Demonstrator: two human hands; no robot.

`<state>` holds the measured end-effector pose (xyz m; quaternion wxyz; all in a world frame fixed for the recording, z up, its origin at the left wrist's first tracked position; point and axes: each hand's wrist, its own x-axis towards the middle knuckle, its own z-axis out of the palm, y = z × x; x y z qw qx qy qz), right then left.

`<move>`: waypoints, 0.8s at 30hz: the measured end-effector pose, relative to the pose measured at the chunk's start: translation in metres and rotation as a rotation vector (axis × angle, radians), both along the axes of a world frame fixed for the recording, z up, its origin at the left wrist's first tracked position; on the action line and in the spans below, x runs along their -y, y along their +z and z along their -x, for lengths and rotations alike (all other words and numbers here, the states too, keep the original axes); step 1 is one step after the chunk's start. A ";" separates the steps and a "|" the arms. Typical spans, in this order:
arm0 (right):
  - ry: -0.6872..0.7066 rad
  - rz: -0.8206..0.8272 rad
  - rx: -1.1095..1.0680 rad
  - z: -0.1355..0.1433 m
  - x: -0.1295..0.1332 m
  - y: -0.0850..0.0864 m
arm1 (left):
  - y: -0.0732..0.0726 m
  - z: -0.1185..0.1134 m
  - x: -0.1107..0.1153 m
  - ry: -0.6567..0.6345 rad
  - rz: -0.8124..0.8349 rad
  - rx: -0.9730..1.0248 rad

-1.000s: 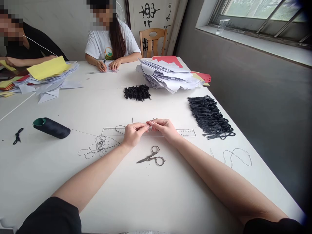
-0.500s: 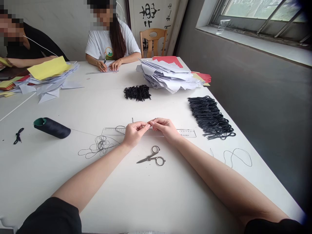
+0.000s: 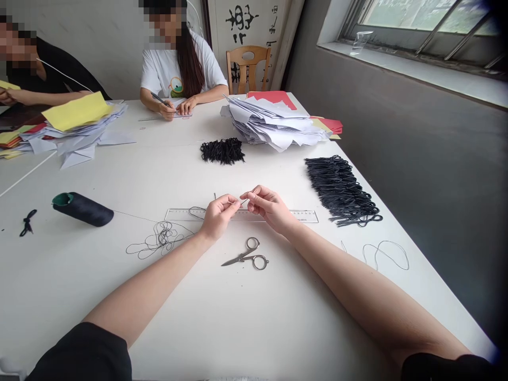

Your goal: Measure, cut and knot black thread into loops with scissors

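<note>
My left hand [image 3: 220, 216] pinches a piece of thin black cord [image 3: 244, 201], whose short end pokes out toward the right. Close beside it, my right hand [image 3: 269, 207] has thumb and fingers curled together at that cord; what lies between its fingertips is too small to make out. Under both hands runs a clear ruler [image 3: 305, 216]. A tangle of black thread [image 3: 163, 235] lies left of my left wrist and leads to a black thread spool [image 3: 85, 209] on its side. Silver scissors [image 3: 248, 257] rest partly spread on the table below my hands.
Black looped cords [image 3: 341, 188] lie in rows at right, with a smaller black bundle [image 3: 223, 151] ahead. Beyond stands a paper stack [image 3: 273, 124]. Loose thread [image 3: 386, 254] lies near my right forearm. Two people sit across the white table [image 3: 190, 323], one holding a pen [image 3: 159, 99].
My hands have parted slightly, and a short bit of cord now shows between them. My right fingers have lifted and loosened a little. The person opposite has tilted the pen.
</note>
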<state>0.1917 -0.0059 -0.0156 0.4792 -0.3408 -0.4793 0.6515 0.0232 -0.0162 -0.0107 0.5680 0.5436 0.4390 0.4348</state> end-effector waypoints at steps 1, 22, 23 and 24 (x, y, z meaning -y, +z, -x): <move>0.015 0.041 -0.035 0.000 0.000 0.003 | 0.001 0.000 0.000 -0.005 0.026 0.011; -0.526 -0.647 0.948 -0.041 -0.021 0.013 | 0.019 0.007 -0.001 -0.035 0.128 0.047; -0.422 -0.637 1.048 -0.041 -0.021 0.011 | 0.022 0.006 0.000 -0.041 0.120 0.038; -0.357 -0.626 1.127 -0.040 -0.020 0.010 | 0.024 0.005 0.002 -0.048 0.112 0.026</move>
